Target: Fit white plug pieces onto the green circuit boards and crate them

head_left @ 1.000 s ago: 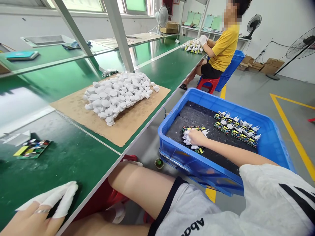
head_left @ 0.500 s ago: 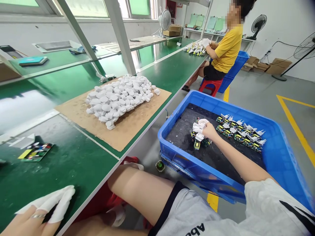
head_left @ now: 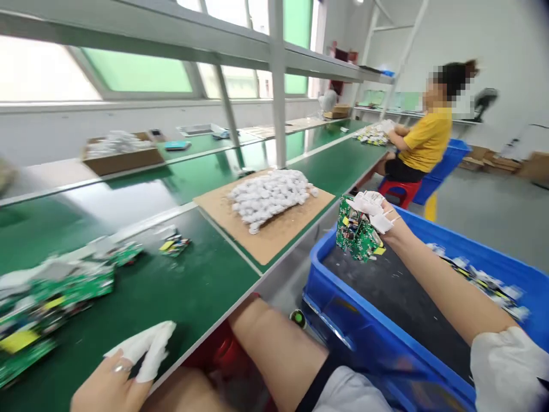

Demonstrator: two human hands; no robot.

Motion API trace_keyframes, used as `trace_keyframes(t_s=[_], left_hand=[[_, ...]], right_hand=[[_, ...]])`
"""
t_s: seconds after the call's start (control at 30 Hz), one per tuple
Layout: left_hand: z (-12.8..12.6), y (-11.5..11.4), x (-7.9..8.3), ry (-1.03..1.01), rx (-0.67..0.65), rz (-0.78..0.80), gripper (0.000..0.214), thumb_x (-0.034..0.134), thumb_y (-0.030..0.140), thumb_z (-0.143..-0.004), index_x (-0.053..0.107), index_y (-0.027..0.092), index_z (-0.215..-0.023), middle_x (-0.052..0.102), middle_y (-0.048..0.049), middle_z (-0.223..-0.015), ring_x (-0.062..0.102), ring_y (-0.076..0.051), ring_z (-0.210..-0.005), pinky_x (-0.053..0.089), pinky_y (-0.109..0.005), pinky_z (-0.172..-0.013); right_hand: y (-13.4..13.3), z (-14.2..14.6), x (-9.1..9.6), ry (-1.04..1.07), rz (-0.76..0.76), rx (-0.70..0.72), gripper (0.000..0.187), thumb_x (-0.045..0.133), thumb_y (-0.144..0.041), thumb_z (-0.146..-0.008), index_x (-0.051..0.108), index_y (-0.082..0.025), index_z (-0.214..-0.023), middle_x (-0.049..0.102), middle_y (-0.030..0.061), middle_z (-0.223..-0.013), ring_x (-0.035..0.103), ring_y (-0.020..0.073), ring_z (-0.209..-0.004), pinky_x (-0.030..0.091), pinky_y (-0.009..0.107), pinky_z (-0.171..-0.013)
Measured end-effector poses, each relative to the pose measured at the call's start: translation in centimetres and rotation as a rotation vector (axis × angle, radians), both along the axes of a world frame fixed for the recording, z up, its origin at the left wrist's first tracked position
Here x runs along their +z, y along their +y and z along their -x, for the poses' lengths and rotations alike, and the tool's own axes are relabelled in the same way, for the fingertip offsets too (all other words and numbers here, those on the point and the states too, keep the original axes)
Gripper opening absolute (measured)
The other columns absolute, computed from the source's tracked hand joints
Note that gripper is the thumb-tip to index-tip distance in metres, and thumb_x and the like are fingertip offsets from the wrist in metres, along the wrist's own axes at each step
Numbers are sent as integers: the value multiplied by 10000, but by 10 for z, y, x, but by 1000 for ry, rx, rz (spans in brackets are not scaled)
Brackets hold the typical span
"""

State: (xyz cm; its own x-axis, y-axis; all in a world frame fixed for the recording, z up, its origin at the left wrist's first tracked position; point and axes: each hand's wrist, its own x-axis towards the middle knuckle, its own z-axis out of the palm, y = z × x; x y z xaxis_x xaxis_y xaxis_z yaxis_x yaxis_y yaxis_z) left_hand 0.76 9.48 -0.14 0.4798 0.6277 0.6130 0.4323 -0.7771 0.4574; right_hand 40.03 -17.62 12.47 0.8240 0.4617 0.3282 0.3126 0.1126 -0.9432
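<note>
My right hand (head_left: 375, 213), with white covers on its fingers, is closed around a bunch of green circuit boards (head_left: 359, 237) with white attached parts. It holds them in the air over the near left rim of the blue bin (head_left: 317, 254). My left hand (head_left: 124, 366), fingertips also covered in white and a ring on one finger, rests on the green table near its front edge. Its fingers are stretched out, with nothing visible in them. Beyond it lie a small circuit board (head_left: 175, 245) and, at the left, a group of more circuit boards (head_left: 72, 283).
A heap of white caps (head_left: 274, 194) lies on brown cardboard (head_left: 221, 209). Circuit boards (head_left: 480, 280) stand along the bin's right side. A metal post (head_left: 278, 91) rises from the table. Farther along, a person in yellow (head_left: 429, 140) sits by another pile of boards (head_left: 372, 136).
My right hand has lifted the bunch of circuit boards up out of the blue bin. The view has swung left, bringing the group of boards at the left into sight. My left hand stays on the table.
</note>
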Motion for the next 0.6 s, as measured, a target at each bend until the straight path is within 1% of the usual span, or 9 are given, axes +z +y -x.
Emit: trace_keyframes(t_s=[0.1, 0.2, 0.27, 0.33, 0.37, 0.43, 0.47, 0.5, 0.6], left_hand=[[22, -28, 17, -33, 108, -50, 285, 435, 444, -670, 656, 264, -681, 651, 10, -705, 596, -168, -658, 480, -261, -625], [46, -51, 24, -125, 264, 114, 358, 414, 451, -709, 661, 192, -705, 654, -43, -714, 604, -180, -707, 490, -287, -699], [64, -66, 20, -202, 333, 238, 379, 419, 457, -714, 664, 168, -721, 652, -63, -700, 608, -186, -707, 491, -304, -726], [82, -81, 12, -262, 387, 328, 384, 435, 465, -708, 667, 160, -738, 652, -73, -694, 611, -191, -702, 495, -309, -726], [91, -89, 7, -280, 410, 358, 381, 447, 468, -701, 669, 160, -745, 653, -76, -701, 613, -194, -701, 499, -308, -719], [106, -102, -3, -307, 457, 386, 382, 465, 476, -687, 671, 160, -748, 654, -82, -718, 615, -201, -701, 507, -309, -702], [112, -108, -7, -320, 482, 387, 389, 470, 485, -681, 672, 159, -741, 654, -85, -718, 616, -206, -697, 510, -311, -693], [117, -112, -10, -333, 508, 383, 396, 471, 495, -676, 674, 159, -729, 654, -87, -710, 617, -210, -690, 513, -312, -683], [124, -120, -13, -350, 570, 361, 404, 464, 506, -681, 676, 162, -703, 652, -86, -686, 619, -210, -677, 519, -303, -653]], right_hand=[[68, 44, 42, 6, -105, 235, 412, 676, -353, -434, 417, -217, -725, 508, -26, -709, 534, 158, -716, 427, 343, -754], [146, 96, 73, -52, -132, 453, 476, 713, -327, -391, 428, -213, -755, 521, -22, -722, 533, 165, -741, 420, 335, -750], [201, 134, 81, -112, -69, 617, 506, 716, -363, -396, 434, -194, -781, 537, -8, -735, 538, 174, -731, 430, 339, -716], [255, 174, 76, -255, 64, 764, 507, 680, -405, -474, 443, -165, -852, 555, 13, -773, 546, 180, -727, 440, 336, -684], [280, 195, 69, -384, 158, 816, 492, 652, -398, -536, 442, -154, -908, 561, 22, -809, 547, 178, -748, 442, 326, -687], [318, 236, 50, -717, 400, 816, 450, 599, -326, -633, 430, -149, -1011, 559, 42, -903, 536, 177, -829, 433, 302, -726], [332, 255, 39, -868, 527, 796, 431, 576, -285, -661, 426, -152, -1043, 551, 58, -948, 525, 187, -873, 426, 304, -748], [342, 272, 28, -946, 605, 790, 418, 568, -240, -665, 437, -143, -1049, 539, 87, -984, 512, 213, -909, 423, 322, -757], [355, 307, 5, -1020, 737, 811, 411, 581, -163, -627, 481, -103, -1020, 483, 178, -1073, 456, 319, -991, 418, 403, -754]])
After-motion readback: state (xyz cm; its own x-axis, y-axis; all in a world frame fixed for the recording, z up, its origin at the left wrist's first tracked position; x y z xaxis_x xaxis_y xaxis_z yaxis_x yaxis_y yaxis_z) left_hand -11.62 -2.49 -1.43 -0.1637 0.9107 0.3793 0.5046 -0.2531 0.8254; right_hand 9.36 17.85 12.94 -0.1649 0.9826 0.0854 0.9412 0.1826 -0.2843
